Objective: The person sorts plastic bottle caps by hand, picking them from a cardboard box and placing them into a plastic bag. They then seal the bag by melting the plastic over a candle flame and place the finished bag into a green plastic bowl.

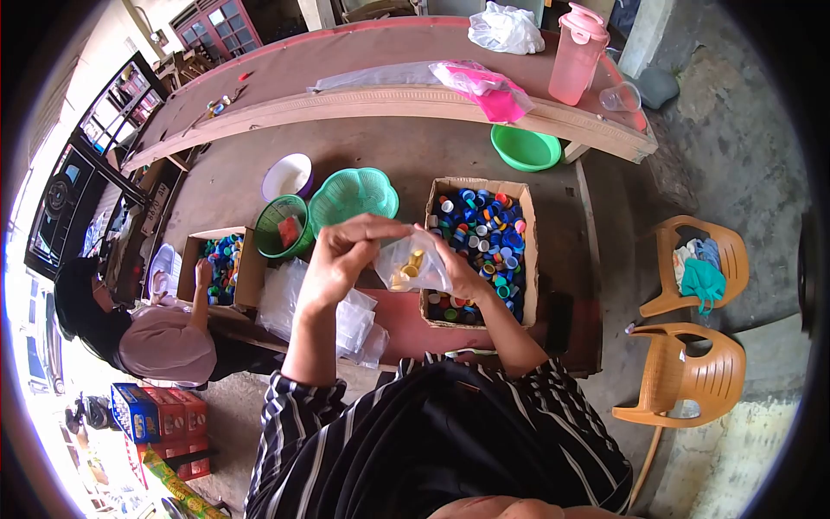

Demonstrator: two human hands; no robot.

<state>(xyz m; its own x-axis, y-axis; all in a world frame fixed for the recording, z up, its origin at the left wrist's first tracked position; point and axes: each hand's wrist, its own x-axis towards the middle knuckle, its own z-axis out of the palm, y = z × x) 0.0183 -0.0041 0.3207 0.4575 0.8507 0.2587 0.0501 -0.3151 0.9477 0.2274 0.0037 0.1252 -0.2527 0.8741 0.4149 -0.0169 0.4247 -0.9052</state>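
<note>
While the right hand (464, 275) grips a clear plastic bag (435, 275) near its upper side, a few yellow bottle caps (417, 258) sit inside.
Judging by what shows, the bagging is partway along: this bag, raised between the hands beside the cardboard box (530, 251), has some caps in it, while many loose mixed-colour caps (485, 246) remain in the box and flat plastic bags (281, 298) lie to the left. No total or finished count can be read. The left hand (333, 264) has bent fingers at the bag's upper left edge; whether they pinch it, I cannot tell. The right fingertips are partly hidden, the bag's mouth is hard to make out, and folds and glare blur the exact number of yellow caps.
</note>
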